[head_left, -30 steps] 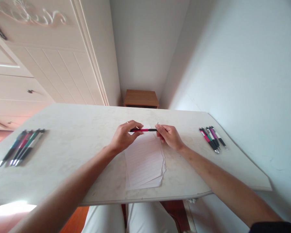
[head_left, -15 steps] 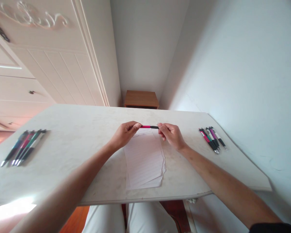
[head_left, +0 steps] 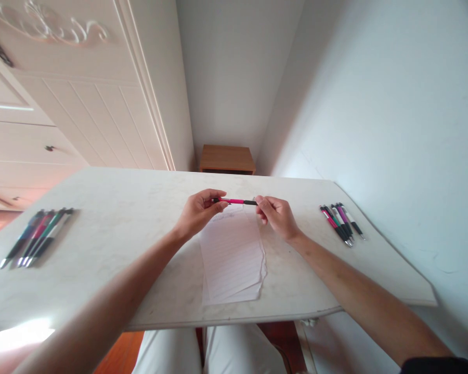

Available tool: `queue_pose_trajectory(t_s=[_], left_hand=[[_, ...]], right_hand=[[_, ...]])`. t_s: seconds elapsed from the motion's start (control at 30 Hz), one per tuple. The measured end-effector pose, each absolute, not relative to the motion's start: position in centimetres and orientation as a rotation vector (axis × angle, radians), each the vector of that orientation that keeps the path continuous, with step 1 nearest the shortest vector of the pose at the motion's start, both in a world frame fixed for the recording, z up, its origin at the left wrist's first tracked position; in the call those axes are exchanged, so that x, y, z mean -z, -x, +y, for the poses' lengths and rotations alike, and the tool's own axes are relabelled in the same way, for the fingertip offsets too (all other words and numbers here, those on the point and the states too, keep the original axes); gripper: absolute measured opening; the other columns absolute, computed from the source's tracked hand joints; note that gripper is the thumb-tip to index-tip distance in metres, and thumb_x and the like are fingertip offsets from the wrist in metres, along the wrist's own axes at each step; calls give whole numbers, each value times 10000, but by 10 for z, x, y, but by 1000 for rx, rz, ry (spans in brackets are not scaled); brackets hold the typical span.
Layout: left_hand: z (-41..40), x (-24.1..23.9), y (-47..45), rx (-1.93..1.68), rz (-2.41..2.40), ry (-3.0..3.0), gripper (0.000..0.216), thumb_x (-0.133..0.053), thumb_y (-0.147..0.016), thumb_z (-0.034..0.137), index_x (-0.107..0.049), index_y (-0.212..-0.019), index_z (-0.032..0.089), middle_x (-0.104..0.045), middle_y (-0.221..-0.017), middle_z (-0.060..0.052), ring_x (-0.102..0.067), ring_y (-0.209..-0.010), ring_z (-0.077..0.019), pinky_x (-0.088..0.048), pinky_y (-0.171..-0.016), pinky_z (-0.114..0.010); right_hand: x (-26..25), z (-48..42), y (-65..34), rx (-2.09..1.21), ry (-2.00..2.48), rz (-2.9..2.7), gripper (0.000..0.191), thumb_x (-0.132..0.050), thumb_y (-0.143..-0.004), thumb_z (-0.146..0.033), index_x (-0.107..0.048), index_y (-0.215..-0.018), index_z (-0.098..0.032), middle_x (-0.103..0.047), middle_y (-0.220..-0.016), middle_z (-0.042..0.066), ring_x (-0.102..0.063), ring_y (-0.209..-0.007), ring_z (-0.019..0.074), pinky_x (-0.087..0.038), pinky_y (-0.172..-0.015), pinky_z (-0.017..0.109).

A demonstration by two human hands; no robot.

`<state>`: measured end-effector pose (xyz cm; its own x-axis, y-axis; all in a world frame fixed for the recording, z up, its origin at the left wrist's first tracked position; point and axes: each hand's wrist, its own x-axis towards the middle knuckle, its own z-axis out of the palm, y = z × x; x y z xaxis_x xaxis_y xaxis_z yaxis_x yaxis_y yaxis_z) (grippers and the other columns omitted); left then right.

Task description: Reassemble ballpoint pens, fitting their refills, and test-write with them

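Note:
A pink pen with a black grip lies level between my two hands, above the top of the paper. My left hand has its thumb and fingers around the pen's rear end, with the index finger a little lifted and the black end showing between them. At the other end, my right hand pinches the pen near its tip, which the fingers partly hide. Below the pen are lined paper sheets with a ragged right edge and faint writing at the top.
Several pens lie side by side at the left of the white table. More pens rest at the right, near the wall. A brown wooden stand is behind the table, and a white cabinet stands at the left.
My left thumb and index finger have spread apart, uncovering the pen's black rear end. My right hand keeps its pinch and has barely moved.

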<state>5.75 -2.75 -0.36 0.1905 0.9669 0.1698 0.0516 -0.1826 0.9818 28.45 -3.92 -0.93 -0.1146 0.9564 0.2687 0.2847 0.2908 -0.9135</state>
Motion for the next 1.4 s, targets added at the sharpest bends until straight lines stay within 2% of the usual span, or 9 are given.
queue_pose_trajectory(t_s=[0.23, 0.37, 0.47, 0.73, 0.87, 1.0, 1.13, 1.23, 1.4], left_hand=[[-27, 6, -60, -1088, 1006, -1434, 572, -730, -747, 510, -585, -1137, 117, -698, -866, -91, -665, -737, -176, -503, -589, -257], [-26, 4, -59, -1050, 1070, -1432, 534, -541, -838, 645, -645, -905, 126, -677, -727, -66, -531, -490, -94, -347, -424, -209], [-26, 2, -56, -1018, 1047, -1371, 503, -574, -826, 626, -647, -778, 131, -624, -607, -39, -447, -425, -75, -286, -401, -215], [-24, 1, -53, -1095, 832, -1200, 427, -783, -709, 370, -676, -1045, 129, -629, -779, -41, -558, -640, -112, -446, -561, -238], [-25, 0, -54, -1114, 886, -1150, 504, -740, -752, 452, -629, -1137, 146, -650, -858, -59, -605, -686, -133, -445, -543, -231], [-23, 2, -53, -1051, 1013, -1186, 490, -625, -804, 586, -670, -922, 112, -632, -707, -49, -491, -493, -82, -331, -429, -208], [-23, 2, -51, -972, 991, -1291, 464, -643, -794, 574, -659, -718, 117, -582, -577, -29, -445, -465, -77, -316, -433, -215], [-24, 1, -50, -1046, 896, -1308, 376, -751, -730, 468, -692, -857, 119, -648, -708, -46, -480, -524, -81, -382, -492, -229], [-25, -2, -52, -1083, 906, -1286, 518, -804, -687, 390, -644, -1104, 128, -642, -732, -24, -559, -609, -112, -434, -548, -238]], right_hand=[[11, -38, -284, -868, 1173, -1576, 520, -528, -869, -618, -578, -619, -164, -547, -546, -4, -485, -439, 84, -386, -417, 207], [11, -39, -284, -869, 1164, -1577, 512, -535, -870, -608, -575, -615, -166, -558, -562, 3, -488, -444, 85, -386, -413, 207], [11, -39, -284, -870, 1160, -1592, 512, -528, -875, -608, -576, -616, -168, -554, -556, 1, -490, -445, 86, -385, -416, 208], [12, -38, -285, -852, 1161, -1609, 522, -516, -877, -617, -573, -615, -169, -546, -543, -4, -486, -442, 87, -385, -424, 209], [11, -39, -284, -858, 1160, -1605, 513, -517, -881, -606, -571, -616, -171, -541, -546, -2, -484, -446, 90, -382, -420, 211], [11, -40, -284, -864, 1157, -1610, 519, -521, -871, -621, -573, -617, -170, -538, -540, -6, -487, -444, 91, -381, -418, 210], [10, -39, -285, -855, 1160, -1615, 520, -523, -870, -621, -570, -614, -170, -539, -543, -5, -489, -443, 90, -382, -415, 209], [10, -39, -286, -840, 1177, -1616, 517, -522, -874, -614, -567, -608, -172, -534, -537, -9, -484, -436, 88, -381, -420, 210], [9, -39, -285, -836, 1172, -1627, 502, -521, -889, -585, -566, -607, -172, -526, -532, -13, -479, -436, 86, -372, -430, 213]])
